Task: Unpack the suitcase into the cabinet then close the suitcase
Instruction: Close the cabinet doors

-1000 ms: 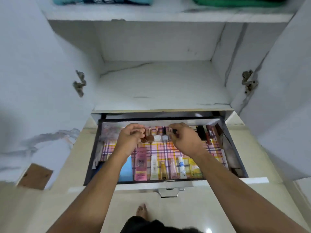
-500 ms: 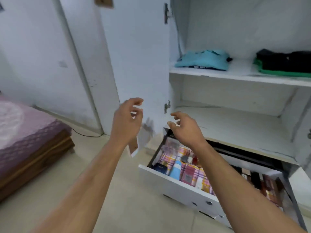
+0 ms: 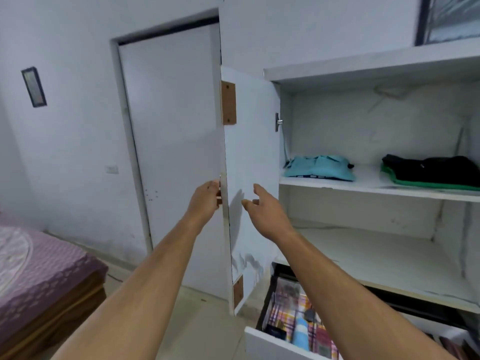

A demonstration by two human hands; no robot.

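The room is evenly and softly lit in a cool, bluish-white tone, with no hard glare anywhere. The right hand (image 3: 267, 214) throws a soft grey shadow onto the inner face of the open cabinet door (image 3: 250, 162) just beside it. The shelf recesses right of that door sit a little dimmer than the wall (image 3: 78, 126) left of it. Detail is soft throughout, and the drawer contents (image 3: 298, 315) below the door are smeared with motion blur. Wide-angle distortion bows the door frame (image 3: 124, 141) left of the cabinet door and stretches both forearms toward the bottom edge
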